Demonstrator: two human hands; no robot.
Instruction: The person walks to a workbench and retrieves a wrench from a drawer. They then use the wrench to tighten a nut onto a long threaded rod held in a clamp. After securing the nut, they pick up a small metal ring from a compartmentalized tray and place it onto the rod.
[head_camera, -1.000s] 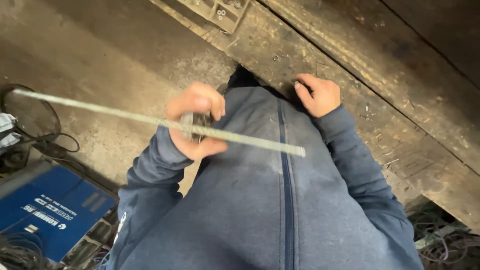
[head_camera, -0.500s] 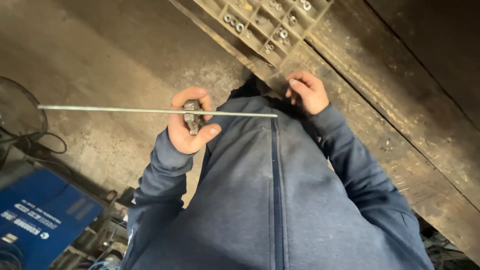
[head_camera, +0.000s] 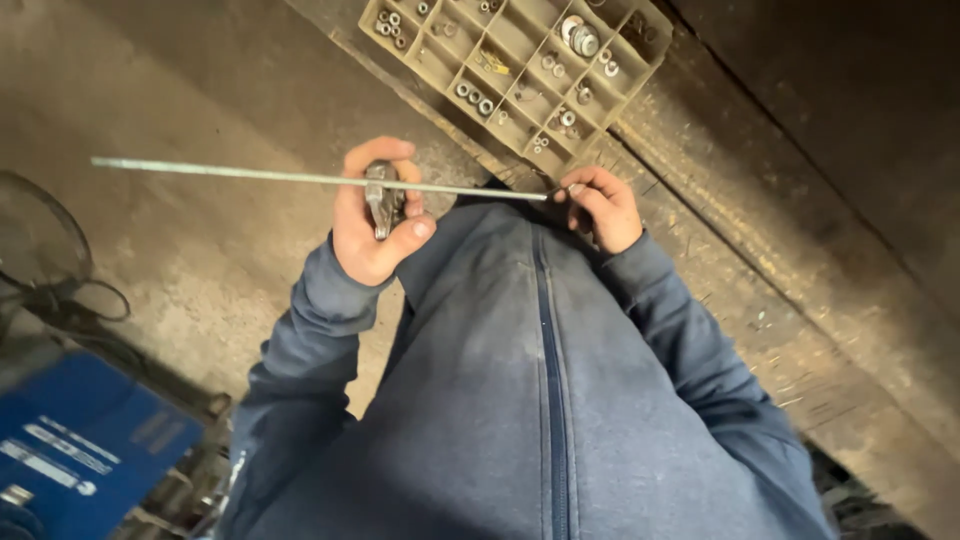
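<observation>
Now the long thin metal rod (head_camera: 250, 175) lies nearly level, running left to right; left hand (head_camera: 375, 215) grips it (with a small metal fitting (head_camera: 380, 195)), right hand (head_camera: 600, 205) pinches its right end.

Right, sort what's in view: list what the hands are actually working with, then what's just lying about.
In hand:
- long thin metal rod, held level
- small metal fitting on the rod, gripped in the left hand
- right hand, its fingers at the rod's end

Lying about:
- compartment tray of washers and nuts
- blue machine case
- dark cables on the floor
</observation>
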